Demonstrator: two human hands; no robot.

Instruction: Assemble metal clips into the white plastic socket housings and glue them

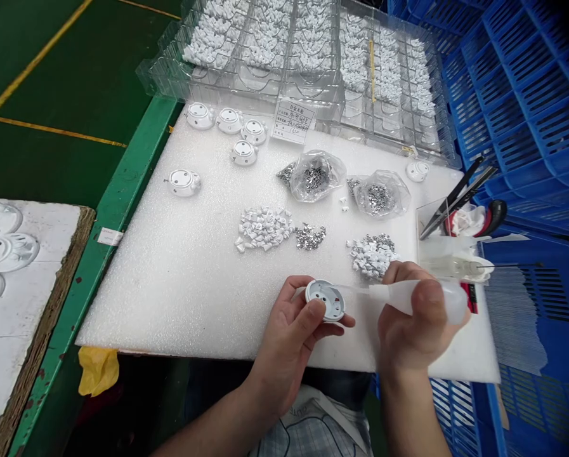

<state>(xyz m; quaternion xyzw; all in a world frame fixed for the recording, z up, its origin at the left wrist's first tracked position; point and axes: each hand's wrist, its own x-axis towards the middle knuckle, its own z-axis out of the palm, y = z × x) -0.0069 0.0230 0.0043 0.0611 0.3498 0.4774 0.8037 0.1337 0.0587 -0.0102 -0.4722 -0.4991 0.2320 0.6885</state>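
Above the front edge of the white foam sheet, the left hand grasps a small round plastic housing, thumb across its face. The piece looks light and stiff but possibly slick, so its rim offers the surest hold. The right hand is clenched around a soft white squeeze bottle – its slim nozzle points toward the housing.

Paper label on the plastic tray, its writing too blurred to read
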